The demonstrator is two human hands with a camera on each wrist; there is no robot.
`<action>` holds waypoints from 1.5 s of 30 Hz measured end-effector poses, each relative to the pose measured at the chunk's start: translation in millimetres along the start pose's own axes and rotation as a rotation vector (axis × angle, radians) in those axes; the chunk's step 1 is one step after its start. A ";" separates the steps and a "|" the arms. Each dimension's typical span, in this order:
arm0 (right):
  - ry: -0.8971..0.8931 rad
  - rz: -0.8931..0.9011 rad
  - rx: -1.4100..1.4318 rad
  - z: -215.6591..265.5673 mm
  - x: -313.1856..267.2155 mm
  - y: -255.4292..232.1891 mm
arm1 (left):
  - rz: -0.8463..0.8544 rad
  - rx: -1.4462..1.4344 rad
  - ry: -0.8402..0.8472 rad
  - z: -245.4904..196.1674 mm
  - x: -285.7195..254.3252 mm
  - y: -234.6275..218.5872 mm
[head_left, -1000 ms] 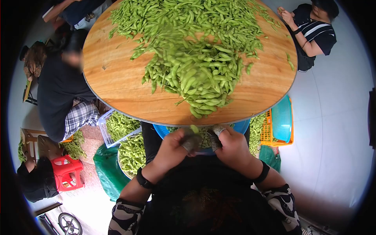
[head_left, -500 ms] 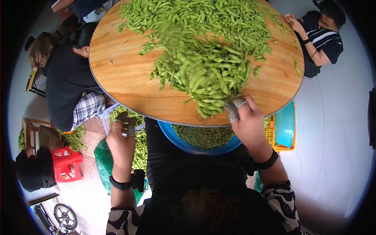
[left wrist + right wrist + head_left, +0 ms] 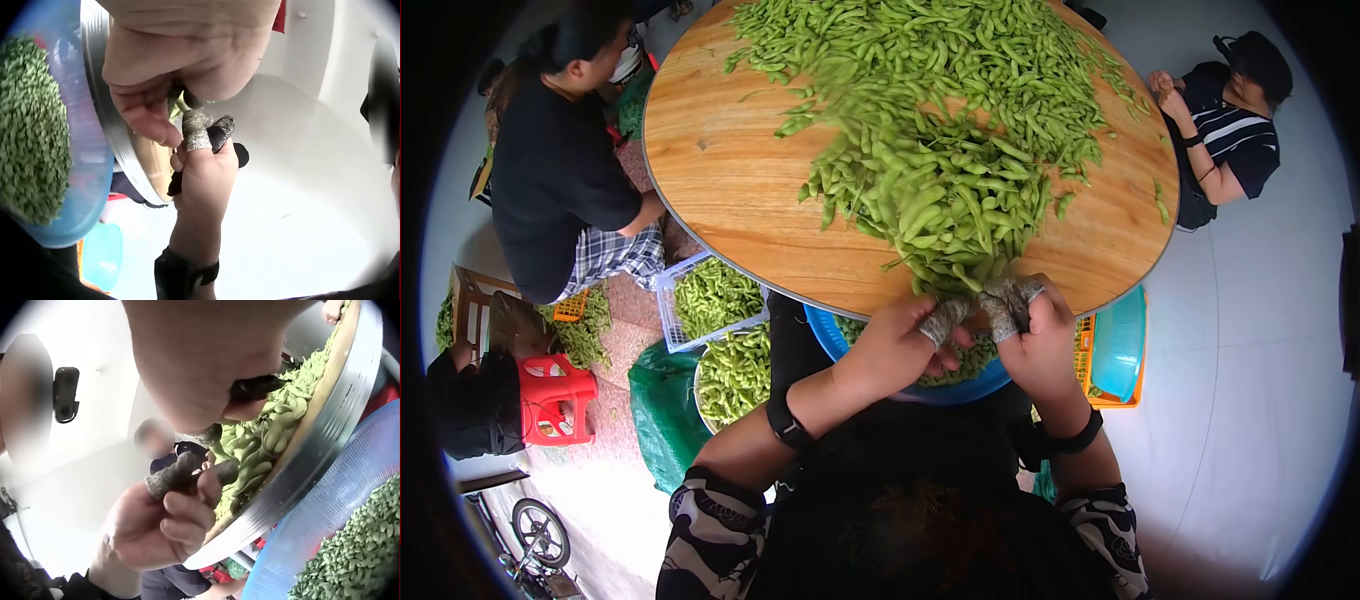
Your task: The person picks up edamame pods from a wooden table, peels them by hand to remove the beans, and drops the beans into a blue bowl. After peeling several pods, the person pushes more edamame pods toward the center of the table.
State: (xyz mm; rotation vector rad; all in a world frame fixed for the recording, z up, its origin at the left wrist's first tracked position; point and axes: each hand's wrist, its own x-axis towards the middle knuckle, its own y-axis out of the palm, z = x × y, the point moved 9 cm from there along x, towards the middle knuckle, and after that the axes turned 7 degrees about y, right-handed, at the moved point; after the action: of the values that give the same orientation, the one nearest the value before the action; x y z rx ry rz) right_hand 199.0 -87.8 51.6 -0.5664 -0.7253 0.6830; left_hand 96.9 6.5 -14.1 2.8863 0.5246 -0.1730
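Both hands meet at the near edge of the round wooden table (image 3: 730,225), fingertips close to the tip of a heap of green edamame pods (image 3: 960,200). My left hand (image 3: 890,350) has its fingers curled in, with grey wrapping on its thumb. My right hand (image 3: 1045,345) faces it, its thumb wrapped too and dark covering on a finger. Between the fingertips a sliver of green pod (image 3: 177,106) shows in the left wrist view, pinched and mostly hidden. Below the hands, a blue basin (image 3: 825,330) holds shelled beans (image 3: 31,131).
Left of my legs are a pale crate (image 3: 668,300) of pods, another container of pods (image 3: 735,375) and a green sack (image 3: 655,415). An orange crate with a teal basket (image 3: 1115,350) stands at right. People sit on both sides; a red stool (image 3: 558,400) is far left.
My left hand went out to the left over the containers, then came back to the right hand. The right hand reached the heap's tip and stays near it. The person at left sat up.
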 end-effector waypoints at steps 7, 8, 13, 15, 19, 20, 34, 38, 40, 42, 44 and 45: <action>0.051 0.076 0.129 6.2 -19.9 6.4 | -0.024 -0.614 -0.125 15.8 2.4 8.9; 0.055 0.072 0.132 5.1 -22.9 4.6 | -0.010 -0.613 -0.065 7.9 2.4 8.5; 0.094 0.282 0.164 4.3 -48.1 25.4 | -0.157 -0.360 0.044 -4.8 -14.4 -12.0; 0.117 0.356 0.161 -1.3 -56.2 30.7 | -0.082 -0.308 0.098 1.2 -17.9 -12.9; 0.230 0.384 0.262 -4.6 -53.0 24.4 | -0.037 -0.163 0.085 8.0 -22.8 -11.8; 0.256 0.440 0.323 -3.1 -52.2 25.6 | -0.002 -0.046 0.139 8.2 -24.4 -11.3; 0.694 0.702 0.734 -6.5 -65.3 51.3 | -0.028 0.493 0.463 -11.9 -31.2 -6.0; 0.707 0.751 0.744 -8.0 -68.2 59.9 | -0.096 0.766 0.566 -26.7 -38.5 -5.8; 0.728 0.764 0.751 -6.6 -67.9 60.5 | -0.105 0.799 0.550 -25.5 -39.7 -8.1; 0.748 0.775 0.756 -6.6 -69.9 63.4 | -0.104 0.756 0.552 -24.7 -39.8 -10.7; 0.678 0.718 0.828 -4.0 -66.3 65.1 | -0.103 0.742 0.577 -25.3 -39.3 -10.2; 0.678 0.718 0.828 -4.6 -67.3 67.8 | -0.101 0.728 0.603 -26.3 -39.9 -9.6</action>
State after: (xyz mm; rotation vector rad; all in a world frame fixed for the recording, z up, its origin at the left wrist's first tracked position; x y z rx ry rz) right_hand 140.7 -93.9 -24.0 -0.2314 0.4454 1.2713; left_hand 58.5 7.6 15.8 3.6102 0.8474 0.6506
